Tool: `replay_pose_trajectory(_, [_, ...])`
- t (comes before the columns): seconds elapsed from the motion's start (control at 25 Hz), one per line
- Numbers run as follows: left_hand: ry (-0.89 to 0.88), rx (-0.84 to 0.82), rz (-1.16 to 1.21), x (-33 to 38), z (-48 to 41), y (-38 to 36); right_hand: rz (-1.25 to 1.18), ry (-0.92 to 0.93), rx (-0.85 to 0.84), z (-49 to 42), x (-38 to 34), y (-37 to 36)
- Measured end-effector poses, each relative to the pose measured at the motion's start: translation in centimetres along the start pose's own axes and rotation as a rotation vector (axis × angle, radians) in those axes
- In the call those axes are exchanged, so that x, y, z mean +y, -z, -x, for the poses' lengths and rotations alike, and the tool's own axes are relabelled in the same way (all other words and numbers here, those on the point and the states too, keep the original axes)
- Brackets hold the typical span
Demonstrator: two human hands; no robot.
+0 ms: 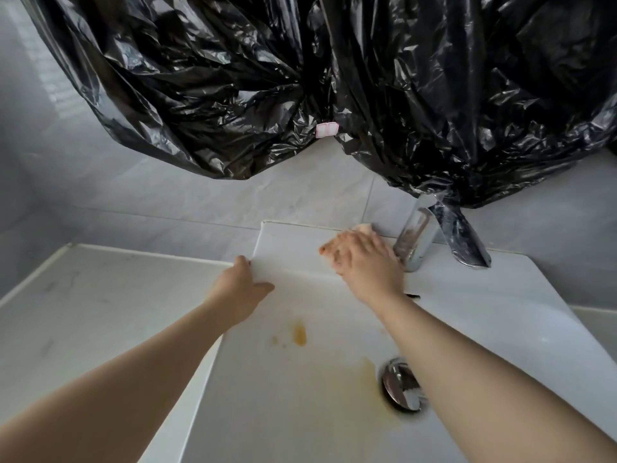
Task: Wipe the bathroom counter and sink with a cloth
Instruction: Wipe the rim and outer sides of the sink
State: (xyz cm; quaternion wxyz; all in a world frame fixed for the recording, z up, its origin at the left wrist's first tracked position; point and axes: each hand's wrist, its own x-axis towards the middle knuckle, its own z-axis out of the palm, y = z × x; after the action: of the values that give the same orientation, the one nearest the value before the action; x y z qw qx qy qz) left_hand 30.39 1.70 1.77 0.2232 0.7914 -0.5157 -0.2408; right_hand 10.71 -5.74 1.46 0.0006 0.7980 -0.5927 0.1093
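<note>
Head view: just left of the faucet (414, 242), the right hand (364, 259) presses flat on the cloth (364, 227) (only a pale edge peeks out). Farther left, the left hand (242, 289) rests relaxed on the sink (287, 237) rim.

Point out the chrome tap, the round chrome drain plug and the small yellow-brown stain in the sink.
chrome tap (415, 239), head view: on its upright shiny body.
round chrome drain plug (398, 383), head view: on its visible metal top.
small yellow-brown stain (299, 335), head view: on the blot's middle.
</note>
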Motion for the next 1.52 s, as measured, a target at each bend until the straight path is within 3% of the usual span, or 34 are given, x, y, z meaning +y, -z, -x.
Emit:
replay_pose_trajectory(0.12, [0.0, 0.013, 0.056, -0.5, -0.4, -0.5, 0.035, -0.184, -0.02, -1.2, -3.3, 0.1])
replay_pose_trajectory(0.28, [0.01, 0.077, 0.07, -0.5, -0.1, -0.2, -0.09, 0.228, -0.072, -1.8, -10.6, -1.1])
replay_pose_trajectory(0.36, [0.023, 0.089, 0.055, -0.6, 0.0, -0.2, -0.076, 0.314, -0.099, -2.5, -10.6, -1.0])
replay_pose_trajectory(0.44, [0.031, 0.076, 0.106, -0.7, -0.1, -0.2, -0.043, 0.252, -0.052, -2.5, -7.5, -1.1])
replay_pose_trajectory(0.56, [0.043, 0.06, 0.151, -0.6, 0.0, -0.1, 0.041, -0.035, 0.051, -0.8, -1.0, -0.8])
replay_pose_trajectory(0.64, [0.05, 0.063, 0.143, -0.5, 0.1, -0.1, 0.015, -0.149, 0.121, 0.0, -0.9, -1.1])
replay_pose_trajectory(0.8, [0.014, 0.082, 0.116, -0.2, 0.5, 0.0, -0.13, 0.108, 0.143, -1.2, -10.4, -1.9])
replay_pose_trajectory(0.88, [-0.002, 0.081, 0.112, -0.1, 0.6, 0.0, -0.124, 0.211, 0.061, -1.9, -11.9, -1.9])
replay_pose_trajectory(0.96, [0.022, 0.064, 0.114, 0.0, 0.7, 0.1, -0.099, 0.172, 0.084, -1.7, -9.1, -1.9])
replay_pose_trajectory(1.04, [0.035, 0.059, 0.114, -0.1, 0.5, 0.0, -0.067, 0.032, 0.234, -0.8, -4.6, -1.7])
replay_pose_trajectory(1.2, [-0.026, 0.073, 0.018, 0.1, 0.6, -0.2, -0.02, -0.15, 0.251, 1.5, -1.0, -1.7])
replay_pose_trajectory(1.32, [-0.046, 0.076, -0.043, 0.2, 0.5, -0.3, 0.005, -0.035, 0.287, 3.8, -2.3, -2.5])
replay_pose_trajectory(1.4, [-0.052, 0.067, -0.106, 0.4, 0.6, -0.3, 0.022, 0.023, 0.232, 3.6, -1.3, -1.9])
replay_pose_trajectory(1.52, [-0.104, 0.046, -0.326, 0.6, 1.1, -0.7, -0.046, -0.133, 0.105, 0.4, -0.8, -0.3])
